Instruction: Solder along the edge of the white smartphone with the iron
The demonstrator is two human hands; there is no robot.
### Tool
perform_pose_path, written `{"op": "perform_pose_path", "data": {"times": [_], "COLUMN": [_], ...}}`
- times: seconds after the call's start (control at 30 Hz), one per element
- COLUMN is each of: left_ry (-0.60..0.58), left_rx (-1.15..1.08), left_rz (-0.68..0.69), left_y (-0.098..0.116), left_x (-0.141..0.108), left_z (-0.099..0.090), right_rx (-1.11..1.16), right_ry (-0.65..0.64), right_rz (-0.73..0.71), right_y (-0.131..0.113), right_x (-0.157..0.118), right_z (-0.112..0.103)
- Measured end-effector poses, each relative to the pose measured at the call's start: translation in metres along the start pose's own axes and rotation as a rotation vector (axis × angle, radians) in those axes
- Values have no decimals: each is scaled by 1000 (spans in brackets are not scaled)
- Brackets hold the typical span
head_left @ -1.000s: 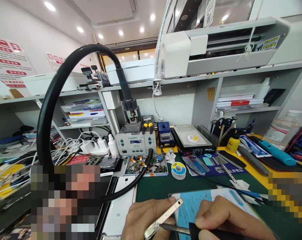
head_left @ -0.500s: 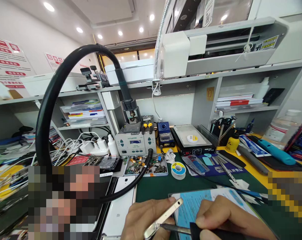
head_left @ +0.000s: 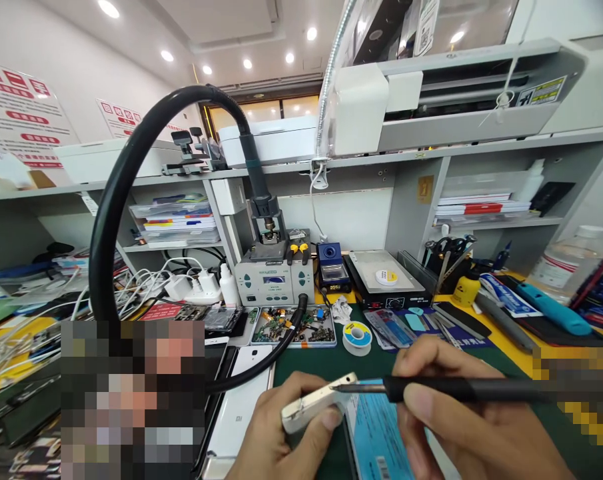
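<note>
My left hand (head_left: 281,427) grips a slim white-gold smartphone (head_left: 308,405), tilted with its narrow edge facing up. Pinched in my right hand (head_left: 461,420) is a soldering iron (head_left: 486,389) with a black handle and a thin metal tip. That tip meets the phone's edge close to its upper right end; whether it presses on it I cannot tell. Beneath the hands lies a blue printed sheet (head_left: 374,433) on the green mat (head_left: 306,363). A white phone (head_left: 238,413) lies back-up to the left of my left hand.
A thick black hose (head_left: 104,227) arches from the hot-air station (head_left: 274,283) across the left side. A tray of small parts (head_left: 294,327), a solder spool (head_left: 356,339), a flat heating plate (head_left: 388,277) and a blue iron stand (head_left: 332,270) line the back.
The iron's tip has moved from the phone's lower end to near its upper end. My right hand has risen, and my left hand has turned the phone flatter.
</note>
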State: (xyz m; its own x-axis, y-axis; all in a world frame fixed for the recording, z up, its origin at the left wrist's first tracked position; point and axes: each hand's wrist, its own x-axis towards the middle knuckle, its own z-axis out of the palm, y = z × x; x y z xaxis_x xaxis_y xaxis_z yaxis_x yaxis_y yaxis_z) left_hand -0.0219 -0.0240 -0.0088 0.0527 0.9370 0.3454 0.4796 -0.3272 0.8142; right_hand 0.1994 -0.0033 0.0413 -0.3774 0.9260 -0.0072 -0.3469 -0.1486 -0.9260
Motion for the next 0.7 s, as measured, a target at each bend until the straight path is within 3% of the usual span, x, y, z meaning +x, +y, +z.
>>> {"op": "perform_pose_path", "data": {"times": [0.1,0.2,0.3,0.43,0.53,0.7], "left_ry": [-15,-7,8,-32,-94,-356], "left_rx": [-101,-167,-259,-441,-574,-708], "left_rz": [-143,-195,-226,-405,-524,-617], "left_y": [4,3,0,1,4,1], "left_x": [0,-2,-5,-8,-8,-11], "left_z": [-2,0,2,-4,-13,-17], "right_rx": [-85,-109,-100,-108,-86,-111], "right_ry": [-54,-49,-78,-82,-75,-36], "right_rz": [40,76,31,-58,-53,-40], "right_y": [-13,-24,-34,-42,-39,-25], "right_x": [5,7,13,25,32,30], "right_z": [-9,-7,0,4,3,-4]}}
